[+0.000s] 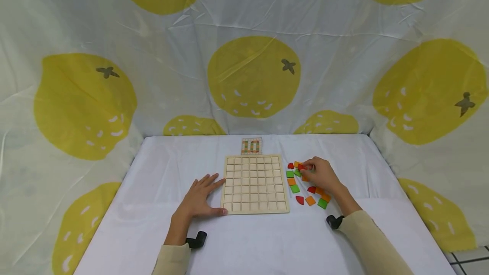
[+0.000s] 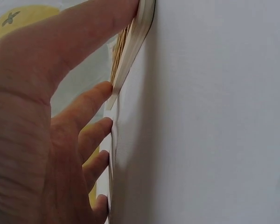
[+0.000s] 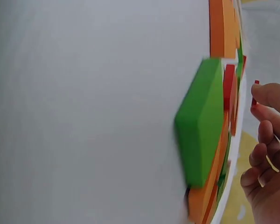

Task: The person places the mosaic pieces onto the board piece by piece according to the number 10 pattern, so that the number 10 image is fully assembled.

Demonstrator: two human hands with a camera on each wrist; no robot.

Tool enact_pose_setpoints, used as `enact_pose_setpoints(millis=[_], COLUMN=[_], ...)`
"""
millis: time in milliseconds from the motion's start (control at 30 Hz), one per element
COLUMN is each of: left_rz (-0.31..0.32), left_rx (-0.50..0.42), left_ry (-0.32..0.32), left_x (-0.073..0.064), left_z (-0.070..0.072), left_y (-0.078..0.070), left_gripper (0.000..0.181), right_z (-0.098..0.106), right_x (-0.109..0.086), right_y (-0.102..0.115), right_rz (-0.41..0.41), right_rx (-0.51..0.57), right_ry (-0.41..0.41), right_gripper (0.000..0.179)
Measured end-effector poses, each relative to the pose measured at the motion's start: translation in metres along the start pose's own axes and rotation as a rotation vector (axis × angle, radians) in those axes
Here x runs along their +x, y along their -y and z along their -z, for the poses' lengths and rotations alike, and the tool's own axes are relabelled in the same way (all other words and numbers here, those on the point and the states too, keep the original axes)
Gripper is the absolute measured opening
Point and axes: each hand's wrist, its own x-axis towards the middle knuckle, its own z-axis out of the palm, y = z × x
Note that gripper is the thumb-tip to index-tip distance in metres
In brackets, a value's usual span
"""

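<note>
A square wooden grid board (image 1: 255, 212) lies on the white cloth. My left hand (image 1: 199, 197) rests at its left side with fingers spread; in the left wrist view the thumb (image 2: 74, 35) and index fingertip touch the board's edge (image 2: 135, 46). To the right of the board, my right hand (image 1: 324, 177) is above the scattered pieces. Its thumb and index finger pinch a small red piece (image 3: 255, 95), seen edge-on in the right wrist view. Under and around that hand lie green squares (image 1: 295, 189), orange squares (image 1: 310, 200) and red quarter-round pieces (image 1: 299, 200).
A small card (image 1: 251, 146) with a coloured grid pattern lies just beyond the board. White cloth (image 1: 252, 241) covers the table, and a lemon-print curtain (image 1: 324, 92) hangs behind and at both sides.
</note>
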Motion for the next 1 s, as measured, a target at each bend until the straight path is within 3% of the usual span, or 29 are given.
enact_pose_setpoints(millis=[300,567,833,1000], left_rz=[-0.005,-0.009,-0.003,-0.01], left_rx=[0.003,-0.007,-0.021,-0.018], left_ry=[-0.036,-0.029,-0.014,-0.026], left_x=[-0.002,0.0,0.0,0.0], left_z=[-0.003,-0.007,-0.005,-0.007], left_y=[0.006,0.006,0.005,0.007], left_gripper=[0.1,0.098,0.098,0.097], right_z=[-0.021,-0.04,-0.056,-0.061], right_x=[0.011,0.021,0.032,0.035], right_y=[0.023,0.038,0.049,0.059], right_rz=[0.064,0.084,0.16,0.137], right_rx=[0.034,0.055,0.036,0.03], right_ry=[0.007,0.027,0.015,0.027], right_gripper=[0.032,0.026,0.021,0.022])
